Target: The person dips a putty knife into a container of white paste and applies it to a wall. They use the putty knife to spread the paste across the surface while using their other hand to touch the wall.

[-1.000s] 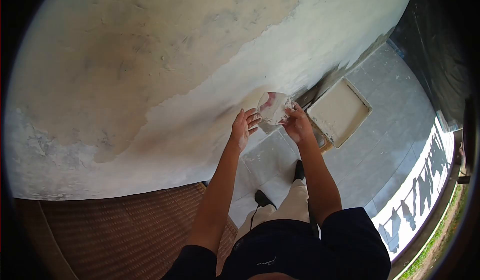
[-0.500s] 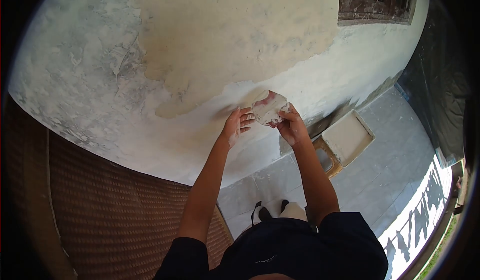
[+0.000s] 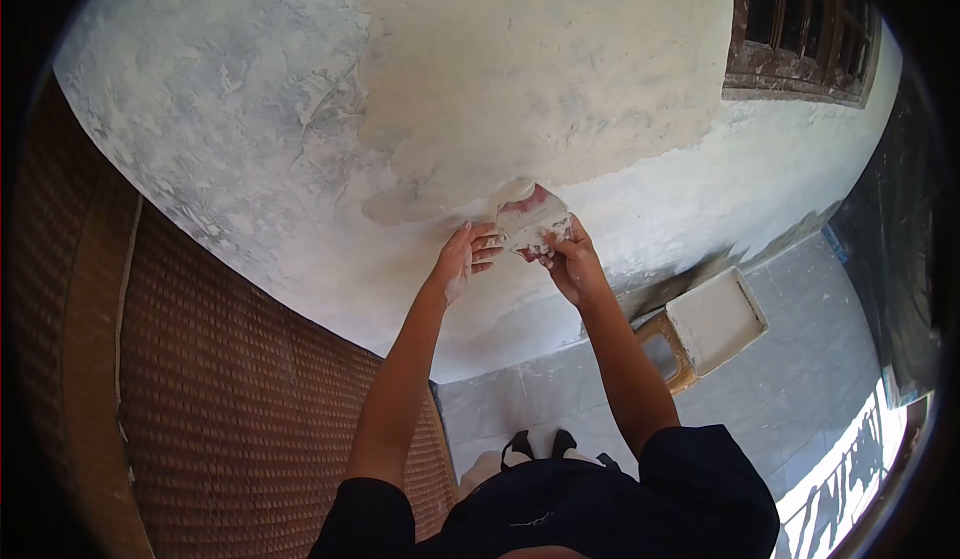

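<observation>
My right hand point(image 3: 577, 267) is closed on the lower right edge of a flat putty spreader point(image 3: 532, 221), thumb on its near face. White putty coats most of the spreader, with some red showing through, and a thick lump sits at its top edge. My left hand point(image 3: 460, 261) is open beside the spreader's left edge, its fingers apart and smeared with white. Both hands are in front of the wall point(image 3: 540, 79), where a beige patch meets whiter and grey, rough-textured areas.
Low on the right, a shallow tray point(image 3: 718, 321) of pale putty rests on a yellowish stool point(image 3: 682, 364) over grey floor tiles point(image 3: 740, 399). A brown wooden window point(image 3: 800, 34) is at the upper right. Woven brown matting point(image 3: 260, 389) lines the left, and dark sheeting point(image 3: 885, 249) hangs far right.
The camera view has shifted, so the wall, window and tray appear farther right. The spreader has tilted slightly in my right hand; my left hand stays open beside it.
</observation>
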Motion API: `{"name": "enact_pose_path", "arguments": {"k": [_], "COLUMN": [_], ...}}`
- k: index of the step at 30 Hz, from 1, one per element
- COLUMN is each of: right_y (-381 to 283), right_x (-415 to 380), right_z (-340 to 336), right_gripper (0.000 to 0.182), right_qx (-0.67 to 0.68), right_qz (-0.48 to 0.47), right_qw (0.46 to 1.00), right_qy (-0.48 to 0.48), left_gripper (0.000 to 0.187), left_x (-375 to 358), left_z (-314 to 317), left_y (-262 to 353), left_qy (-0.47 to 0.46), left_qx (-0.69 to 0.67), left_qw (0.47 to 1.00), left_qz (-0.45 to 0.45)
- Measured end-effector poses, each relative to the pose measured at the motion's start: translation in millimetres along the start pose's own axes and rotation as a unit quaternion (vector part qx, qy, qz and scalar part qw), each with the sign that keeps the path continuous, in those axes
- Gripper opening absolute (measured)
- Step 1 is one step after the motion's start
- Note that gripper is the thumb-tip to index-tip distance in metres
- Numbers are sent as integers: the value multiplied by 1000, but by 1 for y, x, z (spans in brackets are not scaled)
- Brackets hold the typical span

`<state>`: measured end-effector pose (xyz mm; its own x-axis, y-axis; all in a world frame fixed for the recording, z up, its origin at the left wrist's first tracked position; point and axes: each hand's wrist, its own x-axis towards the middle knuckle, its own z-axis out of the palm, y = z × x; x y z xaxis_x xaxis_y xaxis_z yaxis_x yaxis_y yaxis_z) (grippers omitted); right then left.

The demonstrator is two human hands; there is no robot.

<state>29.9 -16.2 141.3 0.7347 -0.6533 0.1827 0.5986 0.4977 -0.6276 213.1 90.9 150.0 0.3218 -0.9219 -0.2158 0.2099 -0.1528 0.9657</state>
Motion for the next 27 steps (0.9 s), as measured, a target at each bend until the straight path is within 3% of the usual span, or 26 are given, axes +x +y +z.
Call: {"name": "enact_pose_path", "arguments": {"k": [12, 17, 19, 24, 26, 27], "right_y": [53, 89, 100, 124, 132, 136], "right_x": [-5, -5, -7, -4, 0, 3], "right_z": [62, 105, 125, 165, 183, 192], "right_gripper": [31, 22, 17, 6, 6, 11], "right_qx": [-51, -105, -154, -248, -287, -366], "right_qz": [-24, -77, -136, -172, -170, -212], "right_qw": [998, 989, 973, 936, 918, 873], "right_qy": [33, 70, 105, 183, 216, 245], "left_gripper": [68, 73, 71, 66, 54, 54], "left_x": [-34, -52, -60, -81, -92, -95], "left_z": [-61, -100, -114, -137, -141, -143], "left_y": [32, 54, 62, 102, 128, 142], "left_qy": [-73, -115, -129, -139, -151, -156], "left_qx": [10, 107, 116, 191, 239, 242], "left_qw": [997, 987, 985, 972, 954, 952], "left_qz": [-22, -21, -23, 5, 101, 101]}}
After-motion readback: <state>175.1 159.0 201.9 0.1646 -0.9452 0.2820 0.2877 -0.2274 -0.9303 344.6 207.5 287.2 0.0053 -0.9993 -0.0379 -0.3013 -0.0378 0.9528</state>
